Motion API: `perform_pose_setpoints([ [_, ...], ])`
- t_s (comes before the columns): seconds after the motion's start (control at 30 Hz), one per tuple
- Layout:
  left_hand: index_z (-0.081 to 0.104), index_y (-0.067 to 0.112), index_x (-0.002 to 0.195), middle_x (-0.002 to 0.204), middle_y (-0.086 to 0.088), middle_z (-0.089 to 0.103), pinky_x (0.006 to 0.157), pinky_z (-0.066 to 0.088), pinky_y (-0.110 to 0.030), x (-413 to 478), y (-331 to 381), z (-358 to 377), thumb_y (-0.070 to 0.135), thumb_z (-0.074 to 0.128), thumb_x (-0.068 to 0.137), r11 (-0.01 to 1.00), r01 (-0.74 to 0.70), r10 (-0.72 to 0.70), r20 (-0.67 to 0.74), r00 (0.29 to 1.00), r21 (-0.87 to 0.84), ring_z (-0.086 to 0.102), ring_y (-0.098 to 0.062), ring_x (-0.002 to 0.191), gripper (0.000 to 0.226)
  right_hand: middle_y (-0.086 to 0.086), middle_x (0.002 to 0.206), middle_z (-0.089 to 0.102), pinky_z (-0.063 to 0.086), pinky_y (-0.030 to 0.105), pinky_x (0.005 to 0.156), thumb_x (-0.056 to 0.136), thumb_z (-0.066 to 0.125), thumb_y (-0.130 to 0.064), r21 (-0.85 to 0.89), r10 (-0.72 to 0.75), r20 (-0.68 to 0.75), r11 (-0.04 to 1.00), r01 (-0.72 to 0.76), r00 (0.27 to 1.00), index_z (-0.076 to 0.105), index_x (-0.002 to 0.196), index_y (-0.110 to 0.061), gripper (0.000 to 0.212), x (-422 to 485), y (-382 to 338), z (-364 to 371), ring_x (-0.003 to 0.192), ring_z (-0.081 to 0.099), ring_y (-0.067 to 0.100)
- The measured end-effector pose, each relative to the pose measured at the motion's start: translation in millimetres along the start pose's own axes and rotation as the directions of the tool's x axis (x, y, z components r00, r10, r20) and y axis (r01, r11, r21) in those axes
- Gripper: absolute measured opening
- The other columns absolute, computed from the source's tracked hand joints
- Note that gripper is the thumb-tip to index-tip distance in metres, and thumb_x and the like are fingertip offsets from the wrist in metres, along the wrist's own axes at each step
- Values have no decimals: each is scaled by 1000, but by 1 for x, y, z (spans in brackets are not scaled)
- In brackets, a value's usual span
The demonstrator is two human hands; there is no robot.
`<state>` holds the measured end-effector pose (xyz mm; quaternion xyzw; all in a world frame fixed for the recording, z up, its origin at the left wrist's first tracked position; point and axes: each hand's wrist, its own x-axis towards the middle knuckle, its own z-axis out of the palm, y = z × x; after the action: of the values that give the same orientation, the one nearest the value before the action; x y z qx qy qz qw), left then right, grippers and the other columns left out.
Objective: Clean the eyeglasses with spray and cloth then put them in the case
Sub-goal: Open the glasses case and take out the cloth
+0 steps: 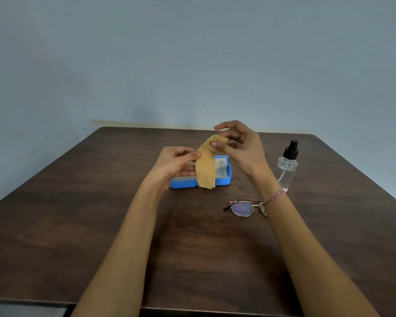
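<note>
Cloth (206, 167) pinched between both hands, eyeglasses (245, 208) untouched below right wrist.

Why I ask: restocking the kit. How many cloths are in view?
1: the yellow cloth, pinched by left hand and right hand near the blue case; another may hide inside.

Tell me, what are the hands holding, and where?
The yellow cloth: the right hand pinches its top corner, the left hand pinches its side edge just below.

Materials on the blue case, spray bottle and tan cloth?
Blue rectangular case: looks like matte moulded plastic, pale lining. Clear spray bottle: glossy see-through plastic, probably; black pump cap. Tan cloth: thin soft fabric, likely microfibre; drapes limply, pinked edge.
</note>
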<state>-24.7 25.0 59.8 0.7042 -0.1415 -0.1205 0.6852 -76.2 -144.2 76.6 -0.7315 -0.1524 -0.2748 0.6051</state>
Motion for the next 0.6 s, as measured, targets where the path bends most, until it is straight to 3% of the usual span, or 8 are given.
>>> perform_pose_setpoints([
  [0.17,68,4,94,81,-7,69,56,56,-20,-1,3,0,6,62,87,992,-108,97,-162,982,-61,68,-8,58,9,-6,84,71,50,31,79,74,76,-2,-199,-49,192,976,88,980,65,95,-24,32,-5,-3,3,85,67,9],
  [0.3,70,7,94,81,-3,71,61,58,-23,-4,5,2,0,60,87,977,-208,195,-195,961,-43,69,-7,66,14,-3,86,73,49,33,83,77,77,-20,-246,44,304,969,34,952,70,97,-20,21,-8,-1,7,90,67,10],
  [0.47,70,16,85,78,1,71,64,57,-22,-4,7,3,-1,65,83,956,-293,281,-232,931,-20,70,-7,72,17,-6,82,70,51,28,72,84,69,-26,-216,41,37,976,-32,998,68,84,-23,3,-3,6,4,82,64,11],
  [0.6,68,16,78,76,6,71,65,55,-22,-2,5,3,-3,69,78,927,-373,367,-253,895,24,69,-6,73,19,1,84,67,54,21,64,81,72,-27,-237,131,-76,961,-145,988,62,85,-14,17,0,17,5,71,60,8],
])
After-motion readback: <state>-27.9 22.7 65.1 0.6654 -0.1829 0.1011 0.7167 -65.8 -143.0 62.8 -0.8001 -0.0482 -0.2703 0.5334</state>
